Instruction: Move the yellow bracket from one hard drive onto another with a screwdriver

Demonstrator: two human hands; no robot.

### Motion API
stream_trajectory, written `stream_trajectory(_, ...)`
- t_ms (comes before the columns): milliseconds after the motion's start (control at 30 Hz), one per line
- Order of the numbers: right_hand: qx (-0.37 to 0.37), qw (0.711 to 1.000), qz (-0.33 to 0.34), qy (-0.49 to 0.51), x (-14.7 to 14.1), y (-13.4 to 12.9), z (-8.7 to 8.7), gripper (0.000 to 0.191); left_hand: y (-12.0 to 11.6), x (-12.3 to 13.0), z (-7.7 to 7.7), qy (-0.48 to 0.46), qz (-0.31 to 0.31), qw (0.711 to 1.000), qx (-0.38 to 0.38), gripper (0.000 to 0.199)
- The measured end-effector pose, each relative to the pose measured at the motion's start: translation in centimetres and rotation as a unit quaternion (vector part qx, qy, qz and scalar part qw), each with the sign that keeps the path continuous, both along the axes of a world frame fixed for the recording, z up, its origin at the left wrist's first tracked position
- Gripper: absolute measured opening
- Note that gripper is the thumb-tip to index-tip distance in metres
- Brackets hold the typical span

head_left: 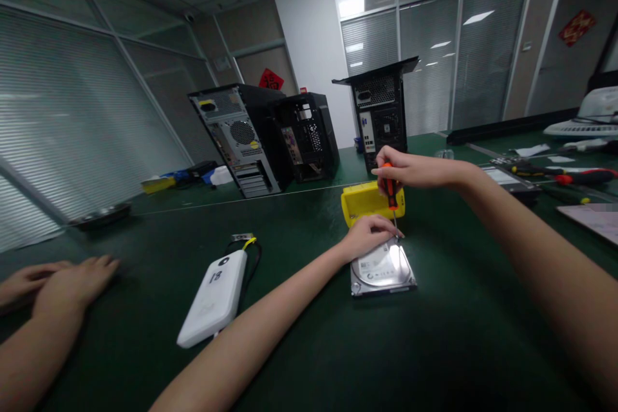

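Observation:
A silver hard drive [386,270] lies flat on the dark green table in front of me. My left hand [367,236] rests over its far left corner, the fingers reaching along the far edge toward the screwdriver's tip. In my right hand [393,167] is an orange and black screwdriver [391,193], held nearly upright by its handle. Its shaft points down to the drive's far right corner; the screw there is too small to make out. Just behind the drive sits a yellow plastic box [367,203]. Whether my left fingertips pinch anything is hidden.
A white power bank [215,296] with a cable lies to the left. Computer cases [258,141] stand at the back, another [379,112] behind my right hand. Pliers [586,177] and other tools lie at right. Another person's hands [72,280] rest at the far left.

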State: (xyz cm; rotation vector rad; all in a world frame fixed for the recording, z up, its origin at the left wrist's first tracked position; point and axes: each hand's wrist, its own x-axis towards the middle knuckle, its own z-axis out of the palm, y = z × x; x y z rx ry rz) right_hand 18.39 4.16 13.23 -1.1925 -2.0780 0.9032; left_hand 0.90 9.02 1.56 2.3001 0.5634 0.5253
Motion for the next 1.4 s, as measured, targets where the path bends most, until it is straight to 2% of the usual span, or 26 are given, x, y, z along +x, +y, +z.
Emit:
stream_trajectory(100,0.005,1.000,-0.007,0.008,0.0,0.3,-0.3,0.016,-0.1,0.1,0.1,-0.001,0.005,1.000,0.001,0.020)
stream_trajectory(267,0.012,0.999,0.023,0.028,0.2,0.6,-0.7,0.026,0.0,0.1,0.1,-0.001,0.002,1.000,-0.008,0.020)
stream_trajectory(400,0.011,0.999,0.042,0.027,0.1,0.4,-0.4,0.025,0.0,0.1,0.0,0.001,0.002,1.000,-0.010,0.021)
stream_trajectory(600,0.049,0.996,0.066,0.028,0.1,-0.1,0.4,0.023,0.2,0.0,-0.1,0.000,-0.015,1.000,-0.006,0.021)
stream_trajectory(800,0.036,0.996,0.084,0.000,0.0,-0.8,0.9,0.015,-0.1,0.0,0.3,0.015,-0.005,1.000,-0.006,0.021)
stream_trajectory(1000,0.014,0.999,0.048,-0.022,-0.5,-0.5,0.7,0.027,-0.2,0.0,0.4,0.012,-0.001,1.000,-0.004,0.021)
stream_trajectory(1233,-0.003,0.999,0.033,-0.012,-0.4,-0.5,0.7,0.025,-0.2,0.1,0.4,0.003,-0.007,1.000,-0.003,0.021)
stream_trajectory(1400,0.056,0.996,-0.014,-0.062,-0.4,-0.1,0.5,0.046,-0.1,0.1,0.3,-0.001,-0.011,1.000,-0.002,0.021)
